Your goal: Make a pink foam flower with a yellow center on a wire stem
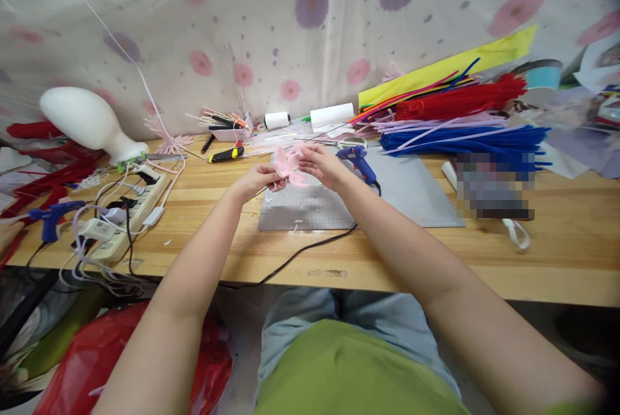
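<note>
Both hands are raised over the near-left part of a grey cutting mat [411,189], with a pale pink fuzzy flower [289,164] between them. My left hand [264,181] is closed in a pinch on the flower's lower left side. From the right, the fingers of my right hand [322,165] close on its petals; their tips are partly hidden behind the pink. Curved petals spread out from the flower's middle. Just beyond my right wrist, a blue glue gun [358,162] lies on the mat.
Behind stand bundles of blue pipe cleaners [465,139] and red pipe cleaners [460,99]. A yellow-black utility knife [226,155] lies left of the mat. Further left are a cable-crowded power strip [130,215], a second glue gun [52,218] and a white foam head [84,118]. A black cord [300,252] crosses the front.
</note>
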Tool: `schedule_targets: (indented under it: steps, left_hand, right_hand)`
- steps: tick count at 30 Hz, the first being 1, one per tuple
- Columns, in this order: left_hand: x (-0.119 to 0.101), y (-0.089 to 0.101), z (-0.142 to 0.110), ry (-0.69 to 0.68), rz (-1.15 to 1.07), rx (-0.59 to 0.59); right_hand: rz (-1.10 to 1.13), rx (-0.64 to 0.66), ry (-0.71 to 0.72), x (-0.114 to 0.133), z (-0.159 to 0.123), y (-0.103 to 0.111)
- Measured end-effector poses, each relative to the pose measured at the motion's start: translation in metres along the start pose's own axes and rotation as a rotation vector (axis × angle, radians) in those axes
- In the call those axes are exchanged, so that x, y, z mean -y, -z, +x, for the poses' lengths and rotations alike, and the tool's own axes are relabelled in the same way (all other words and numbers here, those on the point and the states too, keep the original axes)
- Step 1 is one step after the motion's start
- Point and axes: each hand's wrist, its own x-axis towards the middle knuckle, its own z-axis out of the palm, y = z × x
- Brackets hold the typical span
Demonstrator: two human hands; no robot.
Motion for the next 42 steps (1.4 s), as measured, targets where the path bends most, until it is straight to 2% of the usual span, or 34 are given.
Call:
schedule_targets:
  steps: [2, 4, 7, 14, 19, 22, 26, 30, 33, 35, 38, 42]
  left_hand:
    - [0.001, -0.002, 0.002, 0.015, -0.027, -0.051]
    - [0.002, -0.006, 0.003, 0.020, -0.063, -0.094]
    - [0.001, -0.011, 0.004, 0.026, -0.103, -0.098]
    - [-0.012, -0.006, -0.004, 0.134, -0.108, 0.027]
    - [-0.019, -0.004, -0.004, 0.172, -0.050, 0.042]
    - [-0.019, -0.007, 0.001, 0.174, -0.044, 0.008]
    - [-0.016, -0.012, 0.007, 0.124, -0.093, -0.095]
    - [-0.016, -0.017, 0.008, 0.030, -0.126, -0.202]
    - [-0.016, -0.022, 0.005, 0.001, -0.088, -0.236]
    - [-0.016, -0.025, 0.004, 0.017, -0.005, -0.208]
    - [-0.016, -0.026, 0.001, 0.080, 0.112, -0.106]
    - [-0.019, -0.022, -0.001, 0.139, 0.170, 0.015]
  right_hand:
    - [0.064, -0.022, -0.118, -0.004, -0.004, 0.005]
    - [0.116, 0.008, -0.230, -0.008, -0.010, 0.007]
    - [0.137, 0.074, -0.307, -0.011, -0.017, 0.003]
    - [0.061, 0.093, -0.259, -0.007, -0.013, -0.006]
    - [0.009, 0.129, -0.298, -0.003, -0.011, -0.005]
    - [0.004, 0.155, -0.313, -0.001, -0.007, -0.005]
    - [0.062, 0.152, -0.300, -0.001, -0.002, -0.003]
    - [0.158, 0.120, -0.262, -0.006, -0.006, 0.008]
    - [0.200, 0.120, -0.286, -0.010, -0.012, 0.013]
    - [0.202, 0.121, -0.271, -0.012, -0.014, 0.013]
    - [0.139, 0.141, -0.212, -0.012, -0.012, 0.009]
    - [0.044, 0.153, -0.161, -0.011, -0.009, 0.006]
